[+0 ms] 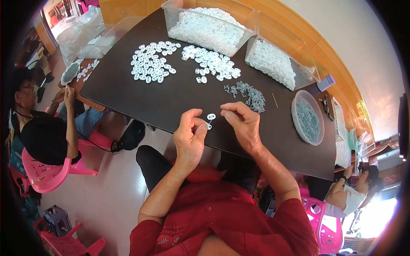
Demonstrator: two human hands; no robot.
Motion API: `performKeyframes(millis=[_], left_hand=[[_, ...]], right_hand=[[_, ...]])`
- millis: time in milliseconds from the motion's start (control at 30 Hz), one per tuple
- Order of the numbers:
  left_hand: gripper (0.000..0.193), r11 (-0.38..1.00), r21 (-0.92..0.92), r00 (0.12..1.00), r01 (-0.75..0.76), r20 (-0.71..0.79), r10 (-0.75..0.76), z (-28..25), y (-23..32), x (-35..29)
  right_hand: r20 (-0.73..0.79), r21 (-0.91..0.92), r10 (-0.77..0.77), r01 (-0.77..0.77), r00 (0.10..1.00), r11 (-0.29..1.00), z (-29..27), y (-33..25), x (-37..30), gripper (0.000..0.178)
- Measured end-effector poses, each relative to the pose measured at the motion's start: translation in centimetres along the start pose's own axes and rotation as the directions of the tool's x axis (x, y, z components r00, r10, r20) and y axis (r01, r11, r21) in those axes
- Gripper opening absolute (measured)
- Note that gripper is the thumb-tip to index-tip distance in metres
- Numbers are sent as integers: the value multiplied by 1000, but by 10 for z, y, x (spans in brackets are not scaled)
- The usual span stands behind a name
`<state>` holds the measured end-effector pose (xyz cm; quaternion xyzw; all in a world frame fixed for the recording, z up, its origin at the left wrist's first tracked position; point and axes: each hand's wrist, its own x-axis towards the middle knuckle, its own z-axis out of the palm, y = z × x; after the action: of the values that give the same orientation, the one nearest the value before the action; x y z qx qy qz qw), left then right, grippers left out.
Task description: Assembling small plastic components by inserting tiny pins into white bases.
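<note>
Near the table's front edge, my left hand [189, 138] is closed, with thumb and fingers pinching a small white plastic piece [209, 126]. Just above that piece is a white oval one with two dark holes [211, 116]; a thin grey bit shows between the two, too small to make out well. To the right my right hand [242, 123] is closed in a pinch, thumb against forefinger, and anything between its tips is too small to name. Beyond it lies a pile of small grey-blue screw-like pieces [255, 100]. Farther off are loose white oval pieces [151, 64] and a second white group [211, 62].
Clear bins of white pieces [252, 36] [305, 77] line the dark table's [115, 96] far side. At right are a round tub of grey-blue pieces [297, 115], a thin stick [275, 100] and a purple cup [326, 82]. People sit at left [49, 132] and right [348, 194].
</note>
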<state>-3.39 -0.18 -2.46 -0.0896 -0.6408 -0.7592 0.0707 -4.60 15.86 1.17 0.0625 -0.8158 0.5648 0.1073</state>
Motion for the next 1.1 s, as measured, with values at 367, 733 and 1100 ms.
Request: performKeyframes(millis=[367,733,1100], left_hand=[[29,999,-28,999,46,25,-45,-3,-2,7],[29,999,19,999,41,-36,-40,2,2,3],[24,995,-96,1000,-21,-22,19,-3,-4,1]], right_hand=[[345,-28,-67,82,936,996,2,-8,15,17],[276,-170,-374,428,885,887,18,-4,11,10],[156,-380,-315,351,936,856,-4,11,23,19]])
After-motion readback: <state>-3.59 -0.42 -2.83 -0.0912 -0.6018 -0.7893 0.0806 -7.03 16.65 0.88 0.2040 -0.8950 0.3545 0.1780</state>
